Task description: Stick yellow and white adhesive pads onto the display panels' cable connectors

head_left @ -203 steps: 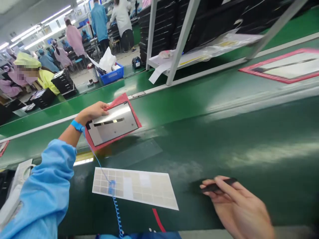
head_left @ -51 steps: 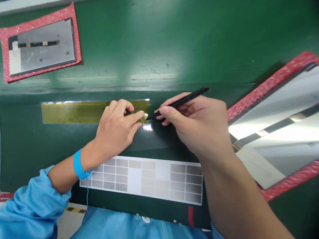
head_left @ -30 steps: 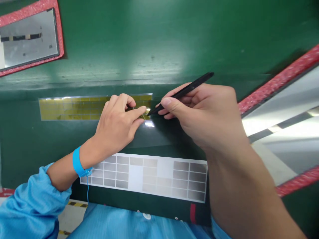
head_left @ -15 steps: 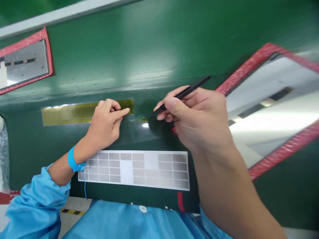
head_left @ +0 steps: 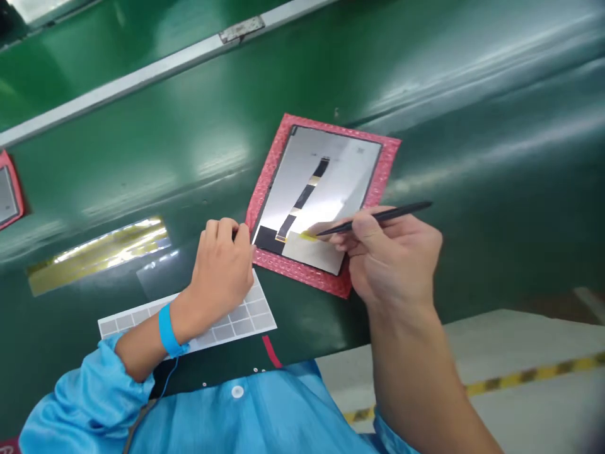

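The right hand's [head_left: 392, 252] grip pinches black tweezers [head_left: 378, 216] carrying a yellow tape piece [head_left: 308, 236] onto the display panel [head_left: 321, 195] lying in its pink bubble-wrap sleeve [head_left: 302, 272], whose corner the left hand [head_left: 222, 271] presses with closed fingers.

Dressed in a light blue smock [head_left: 265, 416] with small white snap buttons [head_left: 237, 391] at the front. Long blue sleeve [head_left: 85, 391] on the left arm, gathered at the cuff. Bright blue wrist strap [head_left: 168, 330] above the left hand [head_left: 222, 271], with a thin blue cord [head_left: 163, 388]; right forearm [head_left: 416, 372] without sleeve.
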`<state>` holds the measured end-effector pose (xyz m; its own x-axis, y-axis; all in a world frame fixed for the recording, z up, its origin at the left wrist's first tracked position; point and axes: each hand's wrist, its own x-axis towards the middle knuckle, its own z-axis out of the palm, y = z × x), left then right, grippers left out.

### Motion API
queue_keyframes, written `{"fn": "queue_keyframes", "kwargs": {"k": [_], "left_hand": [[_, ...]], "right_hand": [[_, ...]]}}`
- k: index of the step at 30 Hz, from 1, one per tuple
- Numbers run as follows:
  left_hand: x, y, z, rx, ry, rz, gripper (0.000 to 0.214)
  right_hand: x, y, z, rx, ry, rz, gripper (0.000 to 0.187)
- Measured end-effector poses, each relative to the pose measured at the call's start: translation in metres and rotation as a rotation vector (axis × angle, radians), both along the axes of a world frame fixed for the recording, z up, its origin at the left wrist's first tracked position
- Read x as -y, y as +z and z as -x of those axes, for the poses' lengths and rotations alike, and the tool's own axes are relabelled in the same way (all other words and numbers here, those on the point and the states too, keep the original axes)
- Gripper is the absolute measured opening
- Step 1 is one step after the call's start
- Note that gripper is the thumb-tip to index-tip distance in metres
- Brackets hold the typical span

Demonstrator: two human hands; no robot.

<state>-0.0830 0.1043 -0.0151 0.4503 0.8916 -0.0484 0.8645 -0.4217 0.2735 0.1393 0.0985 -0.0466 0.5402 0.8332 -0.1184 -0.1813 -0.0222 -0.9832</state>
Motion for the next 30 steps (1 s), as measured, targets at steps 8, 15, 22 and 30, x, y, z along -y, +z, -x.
{"fn": "queue_keyframes", "kwargs": {"k": [8,15,22,30], "left_hand": [[0.050,0.015,0.004,0.077,0.016,-0.285,0.025],[0.037,0.005,-0.007,0.208,-0.143,-0.303,0.025],[0.035,0.007,-0.009,0.237,-0.140,-0.259,0.025],[0.036,0.005,-0.010,0.251,-0.142,-0.243,0.028]], "right_hand": [[0.010,0.051,0.003,0.123,0.235,0.186,0.013],[0.011,0.048,0.017,0.146,0.138,0.267,0.013],[0.010,0.051,0.024,0.296,0.066,0.353,0.022],[0.011,0.053,0.023,0.383,0.073,0.429,0.016]]}}
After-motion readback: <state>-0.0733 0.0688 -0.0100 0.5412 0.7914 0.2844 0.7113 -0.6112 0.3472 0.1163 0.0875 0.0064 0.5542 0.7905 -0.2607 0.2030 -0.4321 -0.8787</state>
